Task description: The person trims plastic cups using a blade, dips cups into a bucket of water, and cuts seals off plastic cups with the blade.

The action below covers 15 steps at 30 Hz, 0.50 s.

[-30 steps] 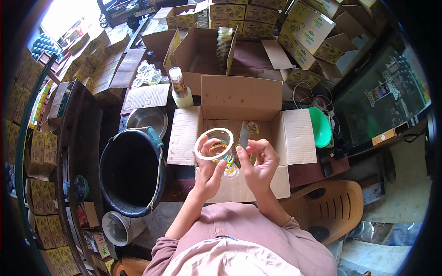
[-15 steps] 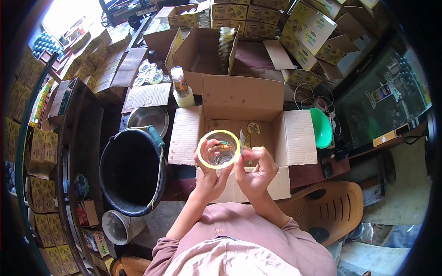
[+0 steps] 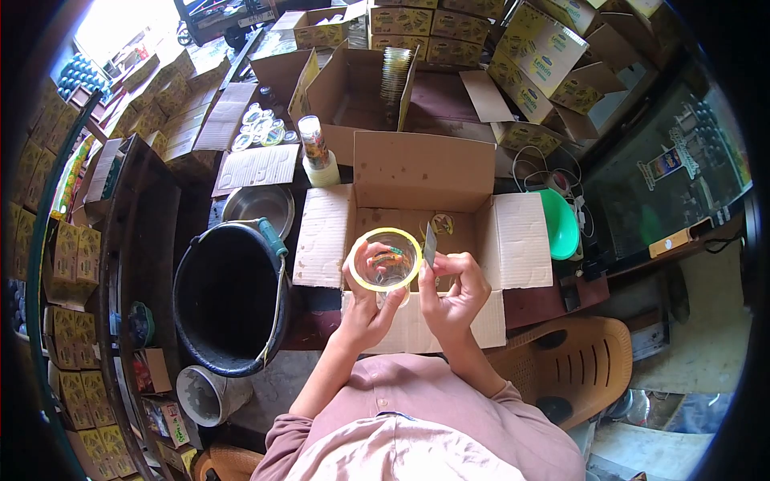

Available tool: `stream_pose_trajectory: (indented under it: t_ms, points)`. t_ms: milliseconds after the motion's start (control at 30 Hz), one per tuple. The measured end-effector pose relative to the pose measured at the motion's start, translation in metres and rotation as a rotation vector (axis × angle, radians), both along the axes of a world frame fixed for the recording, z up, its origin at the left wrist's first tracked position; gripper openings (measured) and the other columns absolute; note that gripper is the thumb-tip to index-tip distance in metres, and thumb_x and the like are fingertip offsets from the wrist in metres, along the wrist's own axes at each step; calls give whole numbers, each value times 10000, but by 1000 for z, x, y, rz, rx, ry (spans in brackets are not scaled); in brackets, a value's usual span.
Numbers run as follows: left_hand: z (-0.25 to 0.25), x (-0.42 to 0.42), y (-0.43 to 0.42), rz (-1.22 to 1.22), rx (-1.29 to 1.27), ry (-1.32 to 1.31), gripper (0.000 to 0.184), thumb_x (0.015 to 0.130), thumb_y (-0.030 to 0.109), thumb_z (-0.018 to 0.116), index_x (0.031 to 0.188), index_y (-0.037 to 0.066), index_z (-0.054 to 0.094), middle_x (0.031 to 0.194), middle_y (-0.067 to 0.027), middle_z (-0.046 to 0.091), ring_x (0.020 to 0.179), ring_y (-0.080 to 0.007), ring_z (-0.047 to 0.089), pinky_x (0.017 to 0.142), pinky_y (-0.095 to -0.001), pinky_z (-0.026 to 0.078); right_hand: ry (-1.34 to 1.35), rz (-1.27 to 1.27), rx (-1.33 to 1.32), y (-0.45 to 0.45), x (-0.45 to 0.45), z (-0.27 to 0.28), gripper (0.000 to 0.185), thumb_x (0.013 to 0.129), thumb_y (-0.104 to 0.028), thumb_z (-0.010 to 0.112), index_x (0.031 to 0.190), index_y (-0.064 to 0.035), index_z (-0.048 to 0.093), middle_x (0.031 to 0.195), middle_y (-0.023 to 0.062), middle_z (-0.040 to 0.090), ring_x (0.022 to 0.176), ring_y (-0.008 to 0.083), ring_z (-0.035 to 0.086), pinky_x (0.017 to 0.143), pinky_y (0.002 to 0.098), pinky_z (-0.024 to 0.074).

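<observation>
My left hand (image 3: pixel 367 309) is wrapped round a clear plastic cup (image 3: pixel 387 278) with a yellow rim and printed sides, its mouth tilted up toward me. Between the thumb and fingers of my right hand (image 3: pixel 453 293) is a thin grey blade (image 3: pixel 431 244), held upright just beside the cup's right rim. Both hands are over the near side of an open cardboard box (image 3: pixel 423 172). A small round printed piece (image 3: pixel 442 224) lies inside the box.
Left of the box stand a black bucket (image 3: pixel 228 301), a metal bowl (image 3: pixel 258 210) and a printed cup stack (image 3: pixel 313 140). On the right are a green bowl (image 3: pixel 557 224) and a brown chair (image 3: pixel 589 361). Another open carton (image 3: pixel 353 92) with stacked cups (image 3: pixel 395 76) stands behind.
Over the last second the cup has tipped so its mouth faces me more. My right hand has shifted slightly right with the blade, which has turned more edge-on.
</observation>
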State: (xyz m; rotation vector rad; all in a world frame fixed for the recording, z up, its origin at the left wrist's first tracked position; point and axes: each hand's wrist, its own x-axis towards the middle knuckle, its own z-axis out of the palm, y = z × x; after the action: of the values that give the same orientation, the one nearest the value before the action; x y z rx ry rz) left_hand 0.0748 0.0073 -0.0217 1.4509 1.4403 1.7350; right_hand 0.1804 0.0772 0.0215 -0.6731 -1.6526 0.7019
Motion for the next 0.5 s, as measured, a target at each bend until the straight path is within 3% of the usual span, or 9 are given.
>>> stream_pose_trajectory:
  t_ms: [500]
  points:
    - [2,-5,-1,-19,17,124,689,808,65,568,1295,30,82,1205,-214,336,1075,-291,448,903,-410,367,-71,-70,117,3,0,-1,152,635,58,655,721,-24,560,677,67,588,586,150,570,536,250,442]
